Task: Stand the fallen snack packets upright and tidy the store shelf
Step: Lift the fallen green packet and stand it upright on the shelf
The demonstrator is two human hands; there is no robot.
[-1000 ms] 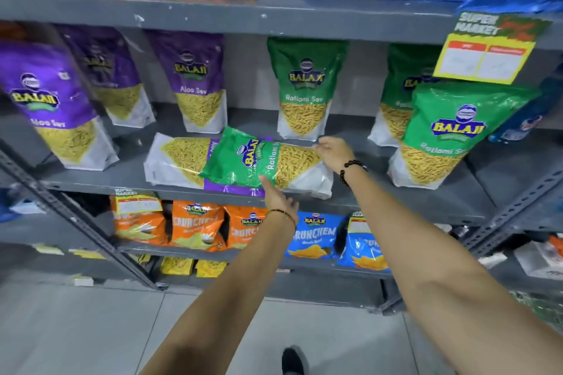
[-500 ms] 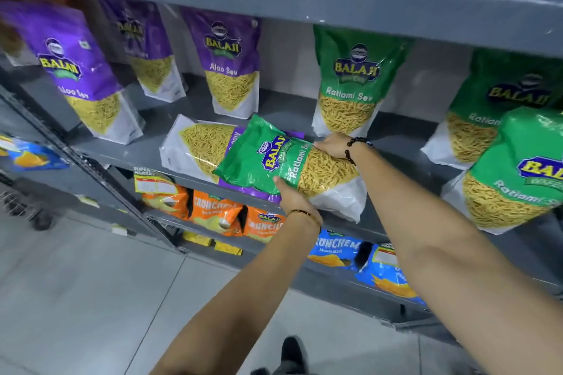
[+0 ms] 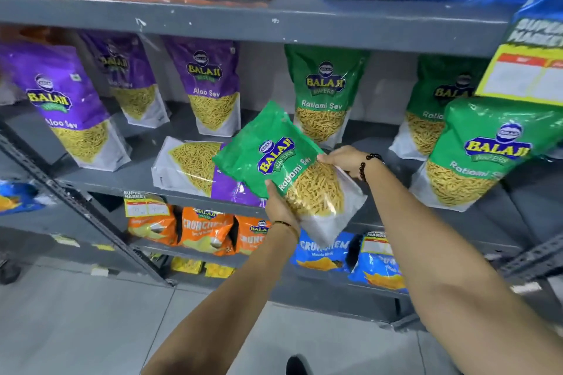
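Head view: both hands clamped on green Ratlami Sev packet [image 3: 283, 158], left hand [image 3: 278, 207] low, right hand [image 3: 342, 160] on upper edge; mid-lift, next: stand it upright on shelf [image 3: 137, 175]

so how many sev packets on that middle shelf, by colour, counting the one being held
Purple Aloo Sev packets: 4, one lying flat
Green Ratlami Sev packets: 4, one tilted, held by the left hand and right hand
Total: 8
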